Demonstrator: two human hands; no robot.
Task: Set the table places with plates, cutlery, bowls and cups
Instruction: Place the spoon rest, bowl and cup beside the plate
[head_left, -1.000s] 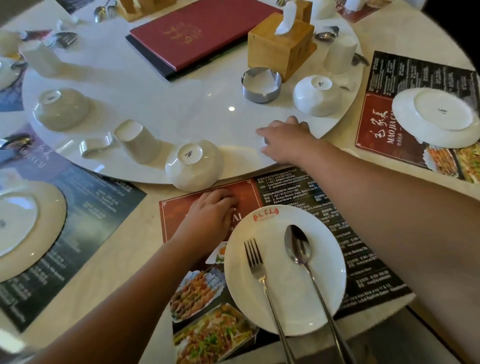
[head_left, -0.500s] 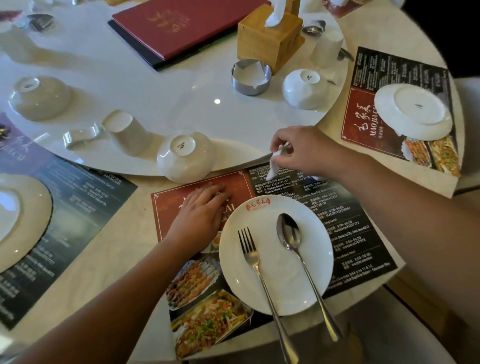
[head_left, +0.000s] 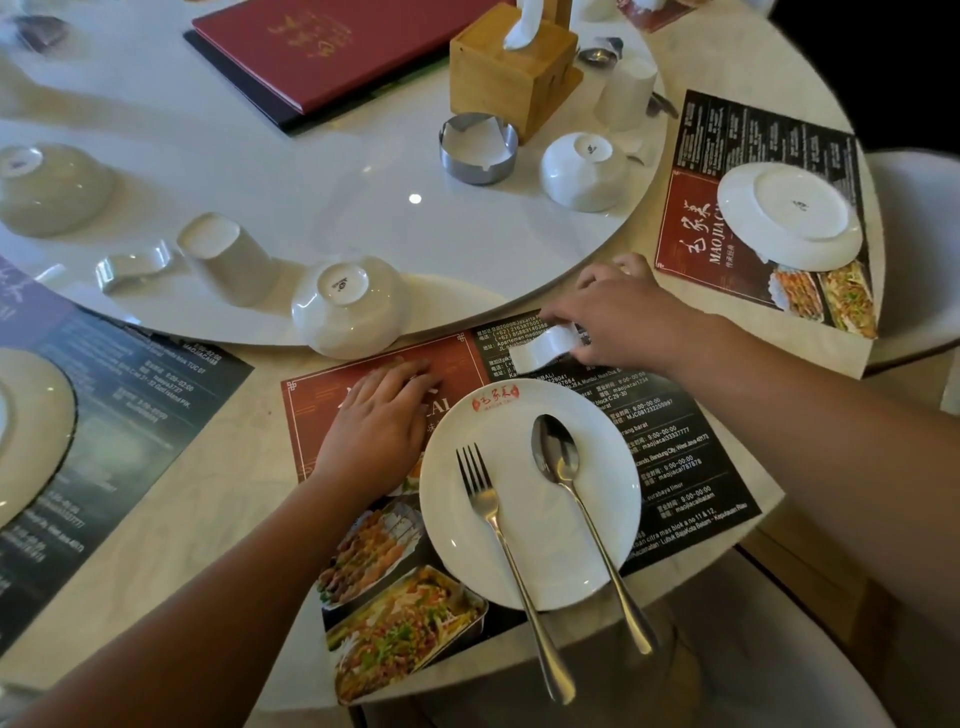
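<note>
Head view: my right hand (head_left: 628, 317) has its fingers pinching 1 white spoon rest (head_left: 537, 351), the plate (head_left: 618, 467) just below them and my left hand (head_left: 379, 431) lying flat on the placemat (head_left: 675, 431); next, I judge, it goes down right under those fingers.

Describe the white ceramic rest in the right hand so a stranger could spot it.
Find the plate holding a fork and spoon. Just past its far rim, over the dark placemat, the right hand pinches a small curved white rest. Its twin lies untouched on the turntable beside an upturned cup.
</note>
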